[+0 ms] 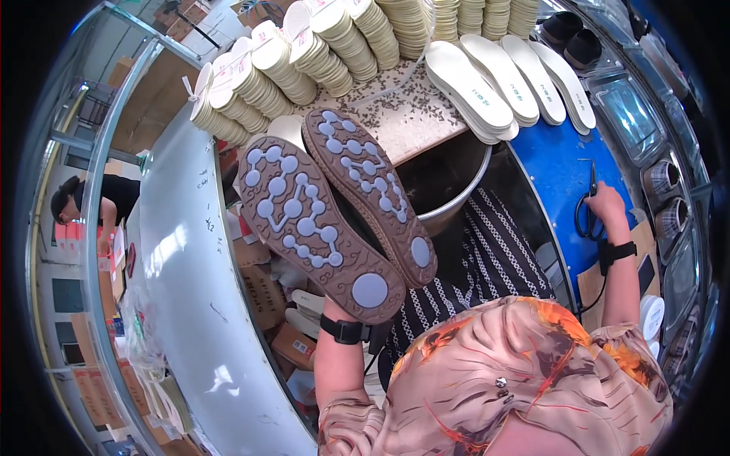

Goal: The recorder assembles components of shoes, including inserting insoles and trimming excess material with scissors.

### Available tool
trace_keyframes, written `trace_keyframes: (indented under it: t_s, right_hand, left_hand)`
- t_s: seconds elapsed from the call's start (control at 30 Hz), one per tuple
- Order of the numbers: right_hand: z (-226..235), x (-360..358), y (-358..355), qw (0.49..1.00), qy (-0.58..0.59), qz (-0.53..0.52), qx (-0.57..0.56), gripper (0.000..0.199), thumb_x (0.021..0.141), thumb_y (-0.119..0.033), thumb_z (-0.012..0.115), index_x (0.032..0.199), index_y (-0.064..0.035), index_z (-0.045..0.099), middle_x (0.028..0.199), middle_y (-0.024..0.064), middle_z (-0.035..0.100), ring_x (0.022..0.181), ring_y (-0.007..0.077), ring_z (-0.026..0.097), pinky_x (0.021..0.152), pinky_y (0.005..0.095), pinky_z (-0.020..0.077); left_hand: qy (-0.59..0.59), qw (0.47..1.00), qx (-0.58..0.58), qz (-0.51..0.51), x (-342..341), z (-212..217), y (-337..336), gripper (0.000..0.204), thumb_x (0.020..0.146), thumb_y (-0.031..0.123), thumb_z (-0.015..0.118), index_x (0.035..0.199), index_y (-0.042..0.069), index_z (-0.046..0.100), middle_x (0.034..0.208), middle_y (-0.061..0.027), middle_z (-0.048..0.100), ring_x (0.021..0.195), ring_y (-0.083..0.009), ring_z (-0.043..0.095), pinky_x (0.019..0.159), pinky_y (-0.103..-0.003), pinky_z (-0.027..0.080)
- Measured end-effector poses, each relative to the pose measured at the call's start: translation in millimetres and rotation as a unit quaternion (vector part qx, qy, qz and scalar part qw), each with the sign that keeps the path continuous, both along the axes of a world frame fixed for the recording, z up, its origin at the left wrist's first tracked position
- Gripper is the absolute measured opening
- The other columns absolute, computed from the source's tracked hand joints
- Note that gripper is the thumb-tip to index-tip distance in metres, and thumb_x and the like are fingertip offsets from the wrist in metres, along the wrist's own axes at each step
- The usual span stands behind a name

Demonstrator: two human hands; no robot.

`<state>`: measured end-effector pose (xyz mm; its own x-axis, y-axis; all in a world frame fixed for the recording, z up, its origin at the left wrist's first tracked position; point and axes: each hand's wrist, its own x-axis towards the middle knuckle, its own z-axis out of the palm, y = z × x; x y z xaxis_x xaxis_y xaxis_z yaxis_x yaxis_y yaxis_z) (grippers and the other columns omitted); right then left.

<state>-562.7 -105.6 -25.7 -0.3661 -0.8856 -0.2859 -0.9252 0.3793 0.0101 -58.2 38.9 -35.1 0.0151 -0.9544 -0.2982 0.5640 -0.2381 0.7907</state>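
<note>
A pair of brown shoes is held up with soles towards me. The nearer shoe [319, 220] and the farther shoe [372, 178] lie side by side, with pale lilac raised dots and lines on their soles. They hide my left hand; only the wrist with its dark band [346, 330] shows just below the heels, and the shoes rest in that hand's grip. Over on the right, my right hand [606, 202] has its fingers closed about the black handles of a pair of scissors [584, 219]. The blades point away over the blue tabletop [544, 163].
Stacks of cream insoles [327, 64] line the far edge, and loose white insoles [475, 95] lie right of them. A metal bin [456, 201] sits below a board [411, 129] strewn with small dark bits. Left is a pale table [182, 251]; beyond it a person [114, 201] bends over.
</note>
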Motion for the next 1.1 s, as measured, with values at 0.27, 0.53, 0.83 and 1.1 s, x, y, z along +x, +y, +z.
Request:
trace_keyframes:
  t_s: [0.27, 0.53, 0.83, 1.1]
  right_hand:
    - [80.0, 177.2, 7.8, 0.770, -0.591, 0.241, -0.009, 0.057, 0.073, -0.021, 0.067, 0.124, -0.0062, 0.045, 0.093, 0.0105, 0.062, 0.077, 0.0133, 0.058, 0.068, 0.0255, 0.0468]
    - [32.8, 237.7, -14.7, 0.813, -0.465, 0.346, -0.058, 0.072, 0.073, -0.036, 0.065, 0.130, -0.0039, 0.035, 0.118, 0.0214, 0.049, 0.107, 0.0334, 0.050, 0.091, 0.0386, 0.0411]
    - [26.3, 109.3, -136.2, 0.861, -0.191, 0.386, -0.271, 0.039, 0.062, -0.016, 0.065, 0.101, -0.0084, 0.061, 0.101, 0.0109, 0.057, 0.097, 0.0314, 0.053, 0.085, 0.0380, 0.0448]
    - [17.0, 87.6, -161.6, 0.858, -0.180, 0.438, -0.200, 0.019, 0.070, -0.011, 0.058, 0.087, -0.0037, 0.060, 0.098, 0.0113, 0.056, 0.096, 0.0290, 0.052, 0.080, 0.0375, 0.0456]
  left_hand:
    - [0.271, 0.962, -0.024, -0.015, -19.4, -3.6, -36.1, 0.043, 0.091, 0.030, 0.042, 0.127, 0.007, 0.041, 0.126, -0.0098, 0.046, 0.112, -0.0278, 0.046, 0.094, -0.040, 0.040]
    - [-0.696, 0.711, -0.095, -0.040, -56.0, 9.3, -120.4, 0.034, 0.079, 0.016, 0.060, 0.103, -0.008, 0.053, 0.088, -0.0226, 0.062, 0.078, -0.0377, 0.060, 0.070, -0.042, 0.046]
    - [-0.781, 0.534, -0.257, -0.198, -189.0, 98.7, -223.0, 0.048, 0.070, 0.040, 0.068, 0.096, 0.001, 0.056, 0.085, -0.0156, 0.060, 0.082, -0.0301, 0.059, 0.070, -0.038, 0.048]
    - [-0.820, 0.416, -0.204, -0.335, -222.0, 69.2, -302.7, 0.068, 0.058, 0.057, 0.070, 0.093, 0.000, 0.061, 0.094, -0.0177, 0.060, 0.087, -0.0286, 0.061, 0.078, -0.035, 0.049]
